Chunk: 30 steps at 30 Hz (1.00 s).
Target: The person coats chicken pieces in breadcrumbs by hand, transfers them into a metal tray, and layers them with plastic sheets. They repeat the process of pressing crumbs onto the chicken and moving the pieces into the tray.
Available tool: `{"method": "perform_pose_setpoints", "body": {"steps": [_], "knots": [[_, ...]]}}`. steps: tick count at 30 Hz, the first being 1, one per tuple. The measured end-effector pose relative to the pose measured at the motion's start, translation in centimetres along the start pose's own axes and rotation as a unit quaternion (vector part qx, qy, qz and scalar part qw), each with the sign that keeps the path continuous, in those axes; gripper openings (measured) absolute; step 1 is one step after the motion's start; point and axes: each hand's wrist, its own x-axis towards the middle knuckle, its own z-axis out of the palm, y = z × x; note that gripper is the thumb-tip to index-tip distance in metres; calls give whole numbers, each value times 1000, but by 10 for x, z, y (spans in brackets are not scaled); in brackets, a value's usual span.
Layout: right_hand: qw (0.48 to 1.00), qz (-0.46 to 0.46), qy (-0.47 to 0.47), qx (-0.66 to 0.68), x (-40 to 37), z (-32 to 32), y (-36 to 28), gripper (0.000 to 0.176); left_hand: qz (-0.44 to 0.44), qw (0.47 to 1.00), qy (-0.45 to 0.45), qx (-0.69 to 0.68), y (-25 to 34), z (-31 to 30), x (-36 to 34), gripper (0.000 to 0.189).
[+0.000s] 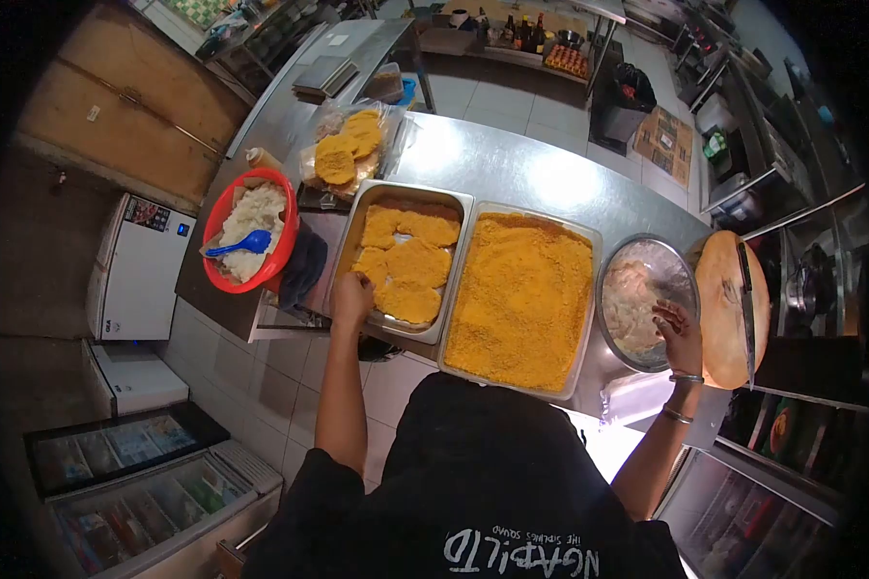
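Note:
My left hand [351, 300] is at the near left rim of a metal tray [462, 206], its fingers curled together beside the breaded cutlets [413, 261] lying in it. What those fingers hold, if anything, is hidden. To the right stands a pan of orange breadcrumbs [521, 299], its surface uneven. My right hand [679, 333] hovers over the right side of a metal bowl [668, 249] of pale raw meat [633, 299]. Its fingers are apart, with bits stuck on them, and nothing shows in its grasp.
A red basin [290, 241] of white rice with a blue scoop [245, 244] sits at left. Behind the tray, more breaded cutlets [346, 150] rest on plastic bags. At right, a knife [747, 309] lies on a round wooden board [717, 299]. Bottles [524, 36] stand on a far shelf.

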Motion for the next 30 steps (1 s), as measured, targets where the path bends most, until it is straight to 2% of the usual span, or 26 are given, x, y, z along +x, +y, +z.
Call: {"method": "perform_pose_setpoints", "body": {"steps": [2,3,5,6,10,12,13,15,16,18,19,21,25,28,30], "knots": [[1000,-9,-4,-3,1,-1,-2,33,69,997,11,-37,19,-7,-7,23],[1000,-10,-5,-3,1,-1,-1,33,69,997,11,-37,26,-3,-11,23],[1000,-5,-10,-2,4,-2,2,33,211,975,59,-35,39,8,-19,21],[1000,-6,-10,-2,3,-2,1,33,253,967,30,-9,41,11,-18,22],[1000,-13,-8,-8,3,-3,-1,33,233,972,-33,30,50,16,-23,22],[1000,-11,-7,-7,2,-5,0,33,211,971,-104,42,52,14,-27,21],[1000,-12,-7,-11,2,-6,0,33,211,971,-104,41,48,17,-27,21],[1000,-13,-6,-15,1,-8,-1,33,231,970,56,-51,44,14,-27,20],[1000,-10,1,-20,2,-10,-1,32,233,970,55,-51,44,8,-26,20],[1000,-5,8,-26,0,-13,-6,32,124,984,58,-118,40,-6,-20,20],[1000,2,12,-22,0,-14,-11,32,124,984,57,-118,38,-10,-19,20],[1000,7,17,-18,2,-14,-15,33,92,992,81,7,32,-21,-14,18],[1000,7,19,-19,3,-15,-18,34,98,990,97,9,-10,4,-1,18],[1000,-2,13,-17,5,-14,-11,35,76,996,55,-2,-17,17,-2,17],[1000,-14,10,-12,6,-14,-9,36,112,993,-18,-8,-12,21,-8,17]]}}
